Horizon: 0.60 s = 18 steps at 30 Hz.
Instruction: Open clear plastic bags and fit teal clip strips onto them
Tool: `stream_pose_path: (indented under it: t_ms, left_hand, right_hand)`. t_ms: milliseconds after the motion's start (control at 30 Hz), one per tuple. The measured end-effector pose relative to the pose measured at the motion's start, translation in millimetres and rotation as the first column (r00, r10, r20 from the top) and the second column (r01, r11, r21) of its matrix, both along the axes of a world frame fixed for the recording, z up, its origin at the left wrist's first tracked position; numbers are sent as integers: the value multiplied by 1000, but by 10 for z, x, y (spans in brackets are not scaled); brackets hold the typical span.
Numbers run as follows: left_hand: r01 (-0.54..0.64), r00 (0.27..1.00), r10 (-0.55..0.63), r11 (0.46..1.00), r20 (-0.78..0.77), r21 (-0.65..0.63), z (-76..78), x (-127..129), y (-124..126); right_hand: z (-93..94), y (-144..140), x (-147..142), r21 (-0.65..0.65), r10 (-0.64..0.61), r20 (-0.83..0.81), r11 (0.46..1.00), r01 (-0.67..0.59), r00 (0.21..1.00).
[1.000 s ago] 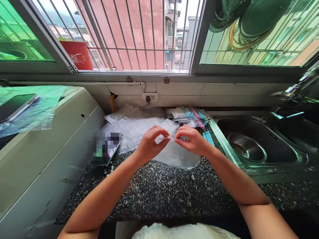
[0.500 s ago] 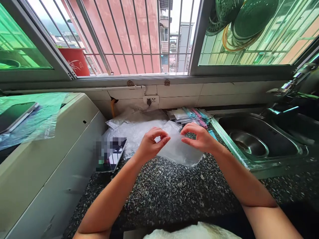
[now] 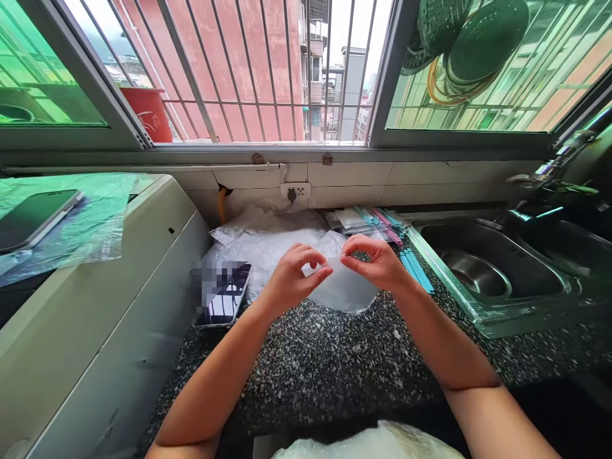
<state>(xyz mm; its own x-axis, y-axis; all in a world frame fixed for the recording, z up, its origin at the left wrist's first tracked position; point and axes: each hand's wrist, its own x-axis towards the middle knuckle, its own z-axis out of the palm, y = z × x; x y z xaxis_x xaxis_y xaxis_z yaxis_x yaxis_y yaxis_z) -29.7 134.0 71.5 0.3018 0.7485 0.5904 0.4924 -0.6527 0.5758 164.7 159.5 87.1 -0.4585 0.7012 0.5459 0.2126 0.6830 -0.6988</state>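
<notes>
- Clear plastic bag sits mid-counter, lower part resting on the speckled counter, top edge lifted betw. both hands.
- Left hand: thumb + forefinger fingers pinched on the bag's top edge, at approx. 9 o'clock of the bag.
- Right hand: fingers likewise pinched on the same edge, at approx. 1 o'clock of the bag; the two pinches are v. close, nearly touching.
- Pile of more clear bags lies behind, at 11 o'clock from the held bag, up to the tiled wall.
- Phone lies flat on counter at 9 o'clock, just beside the pile; screen partly blurred.
- Stack of packets w/ blue + pink strips at 1 o'clock, by the sink edge; blue strips at 3 o'clock.
- Steel sink further to 3 o'clock, metal bowl inside.
- White appliance far at 9 o'clock, w/ a second phone on plastic sheet on top.
</notes>
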Motion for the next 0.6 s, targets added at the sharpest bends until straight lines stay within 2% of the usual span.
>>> stream_pose_path:
  t_ms: [233,600]
  left_hand:
    - [-7,997,1,997,-80,-81,-26,-46,51]
    - [16,998,-10,995,61,-95,35,-79,32]
  right_hand:
    - [-18,42,79,115,-50,-23,992,53,998]
    - [-2,109,180,88,-187,-142,976,200,972]
